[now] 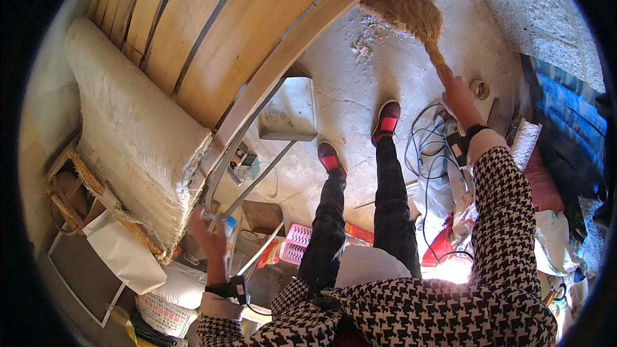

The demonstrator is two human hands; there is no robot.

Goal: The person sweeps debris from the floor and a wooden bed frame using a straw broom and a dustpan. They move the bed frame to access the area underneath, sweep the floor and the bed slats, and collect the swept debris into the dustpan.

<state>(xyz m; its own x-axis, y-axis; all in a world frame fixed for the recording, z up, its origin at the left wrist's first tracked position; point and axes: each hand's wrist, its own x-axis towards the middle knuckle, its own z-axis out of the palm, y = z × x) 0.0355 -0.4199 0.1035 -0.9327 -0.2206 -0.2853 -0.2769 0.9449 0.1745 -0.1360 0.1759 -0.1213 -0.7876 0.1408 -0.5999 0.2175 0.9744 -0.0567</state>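
Broom (411,16), straw-coloured, its bristles on the floor (347,90) at the far side, next to the slatted wooden frame (231,38); right hand (461,99) closed round its handle, arm extended, a grip that probably suits reaching that far spot; pale scattered bits (365,45), lying beside the bristles.

Dustpan (286,115), grey, on the floor nearer the feet, partly behind the frame's rail; its long rod runs back to the left hand (209,241), fingers apparently curled about the rod's end; the length presumably saves stooping.

Shoes (389,119), a pair, dark and red, planted between dustpan and cable (418,148); the cable loops close below the right hand, a likely snag; round object (479,88), just beside that hand; pink basket (297,241), near the left leg; pale rolled padding (135,122), lying against the frame, crowding the left side; blue sheet (569,109), at the right edge.
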